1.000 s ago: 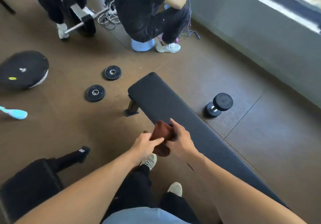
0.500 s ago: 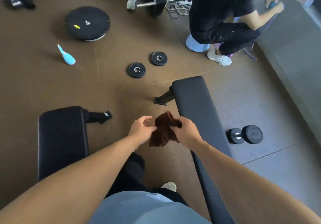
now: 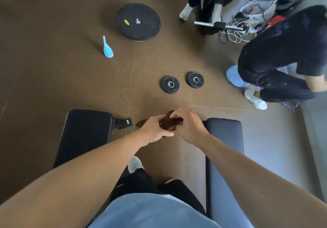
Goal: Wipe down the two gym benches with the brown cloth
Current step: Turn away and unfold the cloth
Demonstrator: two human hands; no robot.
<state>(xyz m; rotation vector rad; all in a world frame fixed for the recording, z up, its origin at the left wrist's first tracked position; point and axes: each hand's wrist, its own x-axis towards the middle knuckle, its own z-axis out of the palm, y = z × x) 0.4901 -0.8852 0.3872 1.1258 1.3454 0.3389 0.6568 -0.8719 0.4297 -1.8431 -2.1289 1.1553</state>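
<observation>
I stand between two black padded gym benches, one on my left [image 3: 86, 132] and one on my right [image 3: 224, 139]. Both hands hold the bunched brown cloth [image 3: 170, 123] in the air above the floor gap between the benches. My left hand [image 3: 154, 130] grips its lower left part, and a small brown end shows left of that hand. My right hand [image 3: 187, 125] pinches the cloth's top. The cloth touches neither bench.
Two small weight plates [image 3: 169, 84] [image 3: 195, 80] lie on the brown floor ahead. Farther off are a large black disc [image 3: 138, 21] and a blue bottle [image 3: 108, 48]. A crouching person in black [image 3: 283, 59] is at right, near cables and a barbell [image 3: 218, 25].
My view has swung left, so both benches now flank me evenly. My hands have closed together on the cloth, bunching it tighter. The dumbbell has left the view.
</observation>
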